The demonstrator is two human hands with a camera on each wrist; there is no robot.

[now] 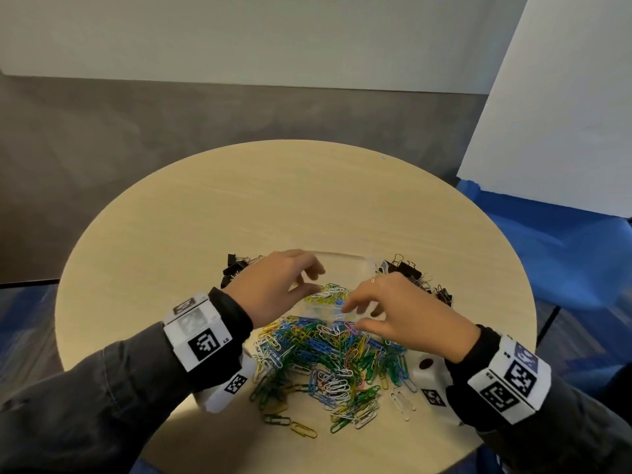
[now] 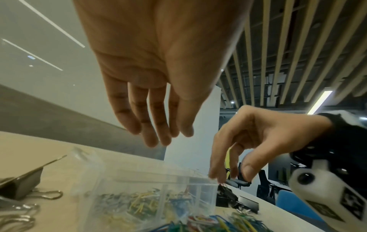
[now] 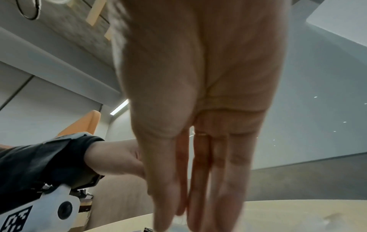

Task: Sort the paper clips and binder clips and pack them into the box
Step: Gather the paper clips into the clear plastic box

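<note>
A clear plastic box (image 1: 345, 256) stands mid-table, with yellow, white and green paper clips (image 1: 330, 292) in its near compartment. The box wall (image 2: 139, 180) looks blurred in the left wrist view. My left hand (image 1: 316, 280) hovers over the box's left side, its fingers (image 2: 158, 138) relaxed and empty. My right hand (image 1: 354, 316) reaches down at the near right corner, and its straight fingertips (image 2: 216, 175) are at the rim. A big pile of coloured paper clips (image 1: 325, 364) lies in front of the box. Black binder clips lie left (image 1: 234, 268) and right (image 1: 410, 271) of it.
The round wooden table (image 1: 273, 206) has bare surface behind the box. A few stray clips (image 1: 302, 429) lie near the front edge. A blue chair (image 1: 564, 268) and a white partition (image 1: 564, 114) stand to the right of the table.
</note>
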